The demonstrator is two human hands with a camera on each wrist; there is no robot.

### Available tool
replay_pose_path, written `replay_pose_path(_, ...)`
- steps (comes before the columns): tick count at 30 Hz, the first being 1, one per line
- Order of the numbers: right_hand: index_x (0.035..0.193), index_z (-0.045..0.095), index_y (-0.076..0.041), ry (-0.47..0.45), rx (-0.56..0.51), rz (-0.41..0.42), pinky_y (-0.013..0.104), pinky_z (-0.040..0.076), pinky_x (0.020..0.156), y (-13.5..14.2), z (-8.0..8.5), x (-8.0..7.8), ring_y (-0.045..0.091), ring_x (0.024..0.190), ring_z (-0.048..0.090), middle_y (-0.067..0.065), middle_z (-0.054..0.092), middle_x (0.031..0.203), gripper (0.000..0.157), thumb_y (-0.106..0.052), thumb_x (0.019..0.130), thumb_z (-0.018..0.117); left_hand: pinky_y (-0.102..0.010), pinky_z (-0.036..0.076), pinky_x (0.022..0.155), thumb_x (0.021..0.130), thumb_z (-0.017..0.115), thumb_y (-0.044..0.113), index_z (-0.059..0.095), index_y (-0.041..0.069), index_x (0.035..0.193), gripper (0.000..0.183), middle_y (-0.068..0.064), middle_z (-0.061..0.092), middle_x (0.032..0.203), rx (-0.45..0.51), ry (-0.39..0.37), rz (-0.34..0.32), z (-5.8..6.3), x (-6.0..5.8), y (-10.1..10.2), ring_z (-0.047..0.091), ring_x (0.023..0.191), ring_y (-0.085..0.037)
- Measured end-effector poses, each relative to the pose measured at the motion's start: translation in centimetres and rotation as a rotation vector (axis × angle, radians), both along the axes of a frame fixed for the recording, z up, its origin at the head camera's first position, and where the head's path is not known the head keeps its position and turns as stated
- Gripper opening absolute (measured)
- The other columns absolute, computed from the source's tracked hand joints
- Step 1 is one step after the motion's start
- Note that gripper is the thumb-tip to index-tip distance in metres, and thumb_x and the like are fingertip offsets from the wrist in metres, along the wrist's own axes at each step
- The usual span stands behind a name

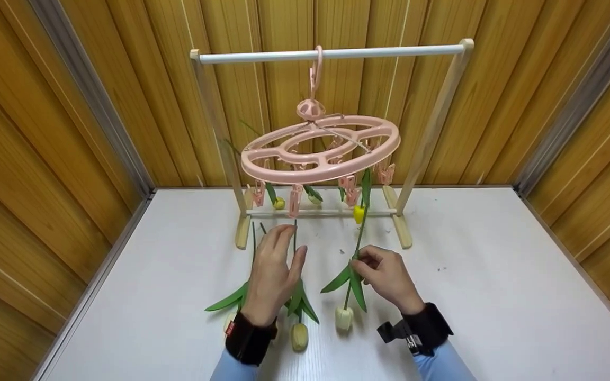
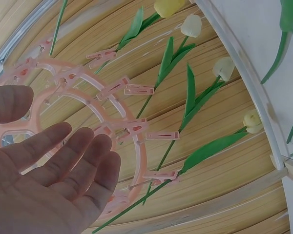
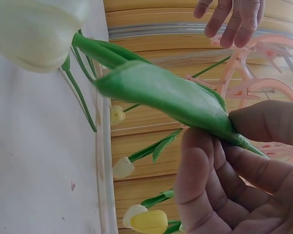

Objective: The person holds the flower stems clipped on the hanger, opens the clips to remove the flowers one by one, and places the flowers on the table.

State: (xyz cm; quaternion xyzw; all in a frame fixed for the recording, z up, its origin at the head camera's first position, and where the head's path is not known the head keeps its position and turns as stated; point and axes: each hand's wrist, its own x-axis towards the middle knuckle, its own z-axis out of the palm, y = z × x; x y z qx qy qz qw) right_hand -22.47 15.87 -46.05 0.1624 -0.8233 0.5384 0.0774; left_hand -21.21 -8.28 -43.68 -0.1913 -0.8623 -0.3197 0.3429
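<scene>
My right hand [image 1: 387, 272] pinches an artificial white tulip [image 1: 343, 319] by its stem near the leaves, between thumb and fingers. Its bloom points down toward me, and its stem slants up toward the hanger. In the right wrist view, the green leaf [image 3: 161, 95] lies just beyond the fingertips. My left hand [image 1: 273, 275] is raised with fingers extended, holding nothing. It is in front of a pink round clip hanger [image 1: 321, 173], below a hanging clip [image 1: 295, 201]. Several tulips hang bloom-down from clips, including a yellow one [image 1: 358, 215].
The hanger hooks onto the white bar [image 1: 384, 52] of a wooden-legged stand. On the white table [image 1: 474, 317], loose tulips, one with a yellowish bloom [image 1: 299, 337], lie beside and under my left forearm. Wood-patterned panels [image 1: 167, 106] enclose the back and sides.
</scene>
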Motion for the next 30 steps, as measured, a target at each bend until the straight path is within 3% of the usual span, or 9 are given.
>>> replay_pose_path(12, 0.097, 0.073, -0.003, -0.055, 0.021, 0.04, 0.024, 0.053, 0.059, 0.0, -0.6, -0.4, 0.018, 0.063, 0.065, 0.008, 0.071, 0.082, 0.007, -0.008, 0.096, 0.069, -0.048, 0.052, 0.098, 0.096, 0.073, 0.013, 0.067, -0.003, 0.124, 0.033, -0.018, 0.065, 0.121, -0.007, 0.01, 0.001, -0.2, -0.2, 0.0, 0.063, 0.114, -0.034)
replay_pose_path(25, 0.094, 0.073, -0.001, -0.098, 0.046, 0.055, 0.022, 0.05, 0.056, -0.4, -1.6, -0.9, 0.009, 0.059, 0.06, 0.007, 0.071, 0.076, 0.007, -0.007, 0.095, 0.07, -0.049, 0.053, 0.095, 0.095, 0.074, 0.012, 0.067, -0.005, 0.123, 0.033, -0.019, 0.065, 0.12, -0.021, 0.006, 0.012, -0.7, -0.6, -0.2, 0.064, 0.111, -0.035)
replay_pose_path(30, 0.096, 0.073, 0.0, -0.107, 0.058, 0.078, 0.023, 0.051, 0.055, -0.6, -1.8, -1.0, 0.011, 0.059, 0.061, 0.01, 0.073, 0.078, 0.009, -0.009, 0.095, 0.07, -0.049, 0.054, 0.095, 0.096, 0.074, 0.013, 0.067, -0.003, 0.124, 0.033, -0.019, 0.066, 0.121, -0.016, -0.029, 0.012, -0.8, -0.7, -0.3, 0.065, 0.111, -0.035)
